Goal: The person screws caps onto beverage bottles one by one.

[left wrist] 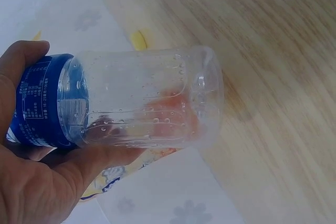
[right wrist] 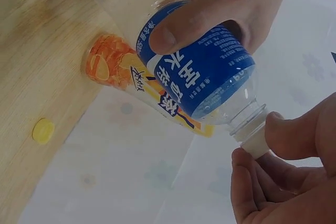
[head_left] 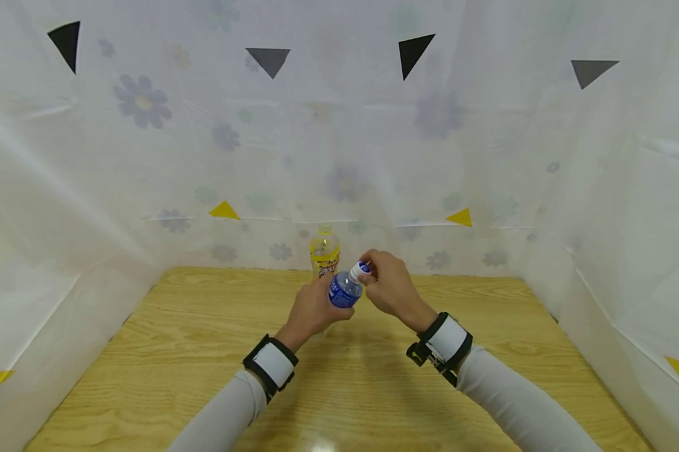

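Right hand point(head_left: 393, 289): thumb and fingers point(right wrist: 294, 135) pinch the white cap point(right wrist: 255, 144). Left hand point(head_left: 314, 309): fingers wrap the labelled bottle point(head_left: 346, 290), held tilted above the table point(head_left: 204, 351). Behind the bottle stands a yellow bottle point(head_left: 324, 251), its yellow lid point(right wrist: 43, 130) lying beside.

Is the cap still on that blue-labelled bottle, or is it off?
On. The white cap sits on the neck of the blue-labelled bottle, pinched by the right hand while the left hand grips the body.
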Available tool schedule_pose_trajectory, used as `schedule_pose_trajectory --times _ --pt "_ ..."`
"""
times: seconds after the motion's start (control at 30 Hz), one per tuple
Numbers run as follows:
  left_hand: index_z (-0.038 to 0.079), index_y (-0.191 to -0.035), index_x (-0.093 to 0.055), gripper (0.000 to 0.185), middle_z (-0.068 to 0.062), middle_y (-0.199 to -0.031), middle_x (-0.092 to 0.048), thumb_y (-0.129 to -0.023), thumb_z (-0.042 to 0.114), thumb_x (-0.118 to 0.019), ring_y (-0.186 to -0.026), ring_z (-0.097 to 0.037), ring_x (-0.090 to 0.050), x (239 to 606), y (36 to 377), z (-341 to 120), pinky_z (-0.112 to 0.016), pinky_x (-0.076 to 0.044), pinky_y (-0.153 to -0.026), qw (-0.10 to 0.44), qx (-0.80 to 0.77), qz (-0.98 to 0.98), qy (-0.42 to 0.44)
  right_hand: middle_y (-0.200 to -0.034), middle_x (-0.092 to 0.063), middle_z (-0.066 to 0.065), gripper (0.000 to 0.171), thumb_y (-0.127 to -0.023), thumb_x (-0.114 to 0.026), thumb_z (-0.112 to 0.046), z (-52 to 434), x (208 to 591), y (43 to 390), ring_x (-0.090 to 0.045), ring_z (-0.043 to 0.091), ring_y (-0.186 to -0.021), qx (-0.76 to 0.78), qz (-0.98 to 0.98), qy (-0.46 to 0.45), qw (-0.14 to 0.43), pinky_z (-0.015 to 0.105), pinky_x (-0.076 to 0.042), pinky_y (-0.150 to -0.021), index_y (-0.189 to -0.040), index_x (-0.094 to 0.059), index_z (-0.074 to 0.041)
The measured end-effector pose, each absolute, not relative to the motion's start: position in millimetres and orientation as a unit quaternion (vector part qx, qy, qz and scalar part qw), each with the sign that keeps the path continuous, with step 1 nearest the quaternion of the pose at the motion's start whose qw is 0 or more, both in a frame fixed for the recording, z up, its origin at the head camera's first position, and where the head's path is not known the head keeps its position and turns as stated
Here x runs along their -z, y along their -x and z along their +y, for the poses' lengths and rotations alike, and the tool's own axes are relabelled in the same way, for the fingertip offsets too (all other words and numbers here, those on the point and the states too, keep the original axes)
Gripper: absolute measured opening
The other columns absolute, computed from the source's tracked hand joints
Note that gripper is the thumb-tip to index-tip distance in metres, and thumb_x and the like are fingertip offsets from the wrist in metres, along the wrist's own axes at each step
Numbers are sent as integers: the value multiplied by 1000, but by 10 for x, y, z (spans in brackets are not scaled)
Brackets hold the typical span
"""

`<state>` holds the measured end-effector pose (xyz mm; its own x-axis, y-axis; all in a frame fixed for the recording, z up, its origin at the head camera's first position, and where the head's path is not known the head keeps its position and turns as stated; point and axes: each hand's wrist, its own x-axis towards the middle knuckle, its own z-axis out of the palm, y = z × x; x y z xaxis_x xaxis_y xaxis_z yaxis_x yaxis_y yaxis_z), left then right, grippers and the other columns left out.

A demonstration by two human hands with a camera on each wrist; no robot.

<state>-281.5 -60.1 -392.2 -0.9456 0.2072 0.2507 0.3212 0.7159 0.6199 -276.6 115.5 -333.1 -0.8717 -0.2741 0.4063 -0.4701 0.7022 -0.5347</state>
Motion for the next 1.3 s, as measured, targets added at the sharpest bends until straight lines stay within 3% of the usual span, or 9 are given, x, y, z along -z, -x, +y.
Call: schedule_pose_trajectory --times 0.23,0.43,0.6,0.87,0.97,1.07,1.13,1.23,1.3 --pt "8 -131 -58 69 -12 -114 -72 -76 35 -88 -99 -27 -71 3943 2808 -598 -43 -58 -81 85 353 -920 145 -84 -61 9 9 -93 -68 -9 1135 3384 2769 -56 20 -69 -332 -902 -206 184 31 -47 -59 -94 -63 -2" --pt "9 -132 -58 67 -11 -116 -71 -77 31 -88 -101 -27 -71 3955 2804 -593 -44 -58 -83 84 364 -915 151 -73 -51 7 17 -92 -67 -13 1133 3406 2789 -47 20 -63 -329 -901 -203 196 31 -37 -56 -81 -55 -6" --pt "9 -133 -57 68 -11 -116 -71 -77 32 -88 -101 -27 -71 3955 2805 -591 -44 -58 -83 84 360 -917 150 -71 -48 6 20 -93 -67 -15 1139 3408 2792 -44 20 -61 -326 -904 -196 194 31 -33 -56 -80 -54 -7" --pt "9 -132 -58 67 -11 -114 -72 -76 33 -88 -98 -27 -71 3943 2800 -607 -43 -58 -80 89 353 -920 148 -82 -58 8 16 -97 -64 -20 1130 3367 2765 -51 22 -69 -333 -911 -186 157 33 -41 -58 -94 -61 -5" --pt "9 -133 -58 69 -12 -114 -72 -76 33 -88 -99 -27 -71 3948 2802 -610 -43 -58 -81 89 352 -921 144 -96 -64 12 27 -99 -63 -25 1130 3335 2745 -60 25 -82 -325 -919 -180 132 37 -51 -66 -113 -64 -2" --pt "9 -134 -57 70 -12 -115 -72 -76 33 -88 -100 -28 -71 3956 2804 -613 -44 -59 -82 89 352 -921 140 -114 -67 19 47 -99 -64 -26 1141 3293 2719 -65 33 -103 -311 -925 -186 112 46 -56 -80 -138 -55 -1" --pt "9 -134 -57 70 -13 -115 -72 -76 33 -88 -100 -28 -72 3960 2808 -618 -44 -59 -82 90 350 -922 138 -123 -66 22 54 -100 -64 -23 1150 3267 2704 -64 37 -112 -307 -925 -196 106 51 -56 -87 -148 -48 -4" --pt "9 -134 -58 70 -13 -114 -72 -76 33 -89 -99 -28 -72 3963 2809 -622 -44 -59 -82 94 349 -922 138 -124 -67 21 48 -100 -62 -13 1155 3239 2687 -66 37 -110 -302 -921 -218 113 51 -56 -88 -145 -52 -6" --pt "10 -133 -58 70 -13 -114 -73 -76 33 -89 -98 -28 -72 3962 2809 -626 -43 -59 -81 96 349 -922 137 -117 -70 19 41 -99 -60 -5 1151 3235 2685 -69 33 -96 -299 -918 -232 119 46 -57 -81 -139 -58 -5"
